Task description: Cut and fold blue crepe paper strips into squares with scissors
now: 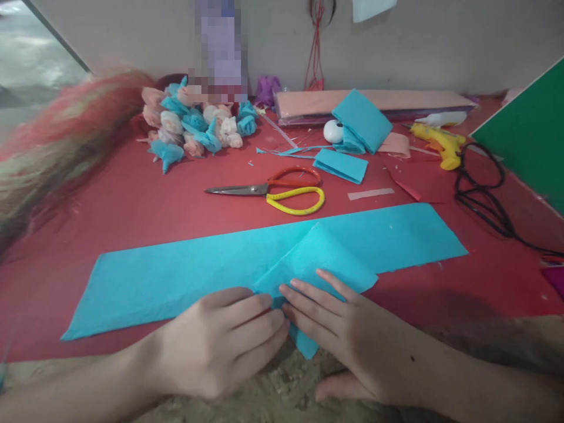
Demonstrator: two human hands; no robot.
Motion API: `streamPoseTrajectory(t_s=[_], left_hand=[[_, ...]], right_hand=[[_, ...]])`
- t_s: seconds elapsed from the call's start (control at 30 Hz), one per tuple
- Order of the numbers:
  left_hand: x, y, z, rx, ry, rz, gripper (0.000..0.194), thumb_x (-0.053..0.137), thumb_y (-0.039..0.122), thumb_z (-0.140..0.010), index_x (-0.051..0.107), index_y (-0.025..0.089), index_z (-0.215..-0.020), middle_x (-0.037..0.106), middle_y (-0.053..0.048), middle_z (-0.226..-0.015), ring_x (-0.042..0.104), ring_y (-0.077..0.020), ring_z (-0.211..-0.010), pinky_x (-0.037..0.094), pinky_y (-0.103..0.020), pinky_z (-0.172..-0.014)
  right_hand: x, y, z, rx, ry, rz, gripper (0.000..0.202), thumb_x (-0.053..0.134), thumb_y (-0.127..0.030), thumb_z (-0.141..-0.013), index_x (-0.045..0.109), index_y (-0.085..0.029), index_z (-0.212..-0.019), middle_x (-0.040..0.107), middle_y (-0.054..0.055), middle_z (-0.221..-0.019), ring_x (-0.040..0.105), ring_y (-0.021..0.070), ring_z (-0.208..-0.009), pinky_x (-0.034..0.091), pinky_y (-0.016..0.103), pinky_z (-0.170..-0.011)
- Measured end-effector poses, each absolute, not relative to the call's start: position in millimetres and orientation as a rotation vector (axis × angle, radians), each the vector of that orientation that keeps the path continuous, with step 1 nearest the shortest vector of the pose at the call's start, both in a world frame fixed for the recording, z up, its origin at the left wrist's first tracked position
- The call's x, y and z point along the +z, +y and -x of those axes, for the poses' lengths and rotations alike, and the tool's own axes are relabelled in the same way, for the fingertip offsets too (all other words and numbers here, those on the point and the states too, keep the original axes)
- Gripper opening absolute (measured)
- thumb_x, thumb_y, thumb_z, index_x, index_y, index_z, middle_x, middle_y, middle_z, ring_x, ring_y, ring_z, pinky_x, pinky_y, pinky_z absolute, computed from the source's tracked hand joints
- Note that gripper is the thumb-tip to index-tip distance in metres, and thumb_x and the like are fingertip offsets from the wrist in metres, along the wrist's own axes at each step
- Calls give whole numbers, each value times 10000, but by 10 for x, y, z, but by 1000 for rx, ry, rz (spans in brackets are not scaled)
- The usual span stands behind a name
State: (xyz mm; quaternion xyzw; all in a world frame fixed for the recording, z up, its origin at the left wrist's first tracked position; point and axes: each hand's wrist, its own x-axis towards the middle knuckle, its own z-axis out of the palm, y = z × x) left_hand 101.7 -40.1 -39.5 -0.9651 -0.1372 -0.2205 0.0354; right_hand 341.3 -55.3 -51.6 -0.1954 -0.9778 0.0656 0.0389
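Observation:
A small square of blue crepe paper (326, 252) lies at an angle over a long blue crepe paper strip (185, 276), with its lower corner past the table's near edge. My left hand (229, 341) is closed at the square's left edge, fingertips pinched on the paper; the thumb is hidden. Fingers stretched out, my right hand (348, 329) rests on the square's lower part, its thumb apart below. The fingertips of both hands nearly meet. Beyond the strip lie scissors (264, 190) with one red and one yellow handle, blades partly apart and pointing left.
Blue and pink paper flowers (194, 120) are heaped at the back left, beside reddish fibre mesh (79, 123). Folded blue paper (341, 165) lies behind the scissors. At right are a yellow glue gun (440, 144), its black cord (489, 205) and a green panel (529, 129).

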Motion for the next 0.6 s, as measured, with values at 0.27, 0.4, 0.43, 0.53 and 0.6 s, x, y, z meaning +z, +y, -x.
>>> streamPoseTrajectory(t_s=[0.27,0.4,0.43,0.53,0.6], left_hand=[[-367,-452,-1131,-630,-377,3064,390,287,94,-961,665,124,-872,697,-33,-831,628,-164,-741,496,-297,-612],[-371,-459,-1136,-652,-347,3056,408,280,84,-956,671,128,-849,700,-36,-827,628,-159,-710,492,-292,-610],[-374,-459,-1137,-667,-335,3047,407,283,82,-954,672,126,-843,700,-37,-825,627,-157,-703,490,-291,-608],[-386,-461,-1137,-677,-327,3043,394,292,85,-950,671,119,-845,699,-38,-830,623,-160,-700,490,-297,-604],[-397,-461,-1133,-679,-324,3045,390,294,87,-949,671,122,-854,696,-39,-838,620,-161,-707,491,-299,-607]], right_hand=[[-512,-548,-3407,129,-3016,605,657,185,-546,-943,441,-77,-1326,319,121,-1496,218,250,-1384,111,464,-1101],[-511,-553,-3397,119,-3035,600,663,178,-538,-946,408,-62,-1346,292,124,-1507,205,255,-1387,61,463,-1100],[-512,-554,-3395,121,-3040,597,665,173,-536,-947,400,-59,-1351,283,126,-1510,198,255,-1389,52,463,-1099],[-519,-553,-3393,124,-3044,596,672,152,-536,-949,379,-60,-1365,262,118,-1518,178,250,-1394,35,461,-1100],[-520,-552,-3392,126,-3040,602,677,136,-536,-950,374,-60,-1369,259,115,-1520,171,250,-1396,30,462,-1100]])
